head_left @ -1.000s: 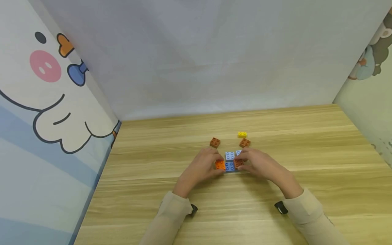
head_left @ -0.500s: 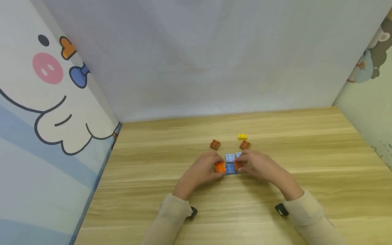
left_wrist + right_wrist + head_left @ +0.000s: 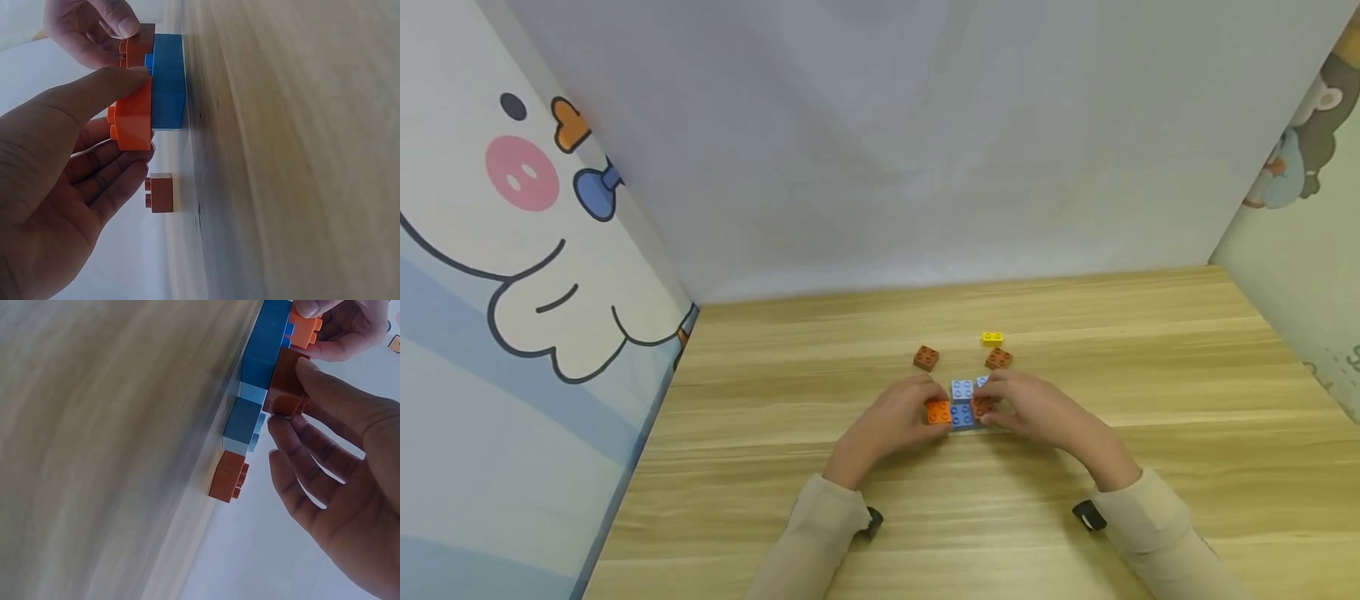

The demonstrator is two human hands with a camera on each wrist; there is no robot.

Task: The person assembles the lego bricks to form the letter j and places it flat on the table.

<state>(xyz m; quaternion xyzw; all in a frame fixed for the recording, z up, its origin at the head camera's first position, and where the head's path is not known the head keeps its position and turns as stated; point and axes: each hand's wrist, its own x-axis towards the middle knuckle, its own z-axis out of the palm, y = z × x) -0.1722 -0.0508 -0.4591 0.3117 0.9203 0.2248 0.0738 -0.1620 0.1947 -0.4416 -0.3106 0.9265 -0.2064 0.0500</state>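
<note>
A blue building brick (image 3: 962, 416) lies on the table, its middle studs bare between the two hands. My left hand (image 3: 897, 414) pinches an orange brick (image 3: 134, 119) between thumb and fingers at the blue brick's left end. At the right end, my right hand (image 3: 1037, 402) pinches a reddish-brown brick (image 3: 288, 381) the same way. Both bricks sit on top of the blue one and jut past its ends in the wrist views. Just behind it are two light blue bricks; the left one (image 3: 962, 389) shows fully, the other (image 3: 982, 382) is partly hidden by the right fingers.
Farther back on the wooden table (image 3: 775, 500) lie a brown brick (image 3: 927, 358) to the left, another brown brick (image 3: 998, 358) to the right, and a small yellow brick (image 3: 992, 339). A grey-white backdrop (image 3: 887, 167) stands behind the table, with printed panels on both sides.
The head view has shifted slightly, so everything sits a little lower in it. Both hands keep their pinch on the orange and brown bricks, with hardly any visible movement.
</note>
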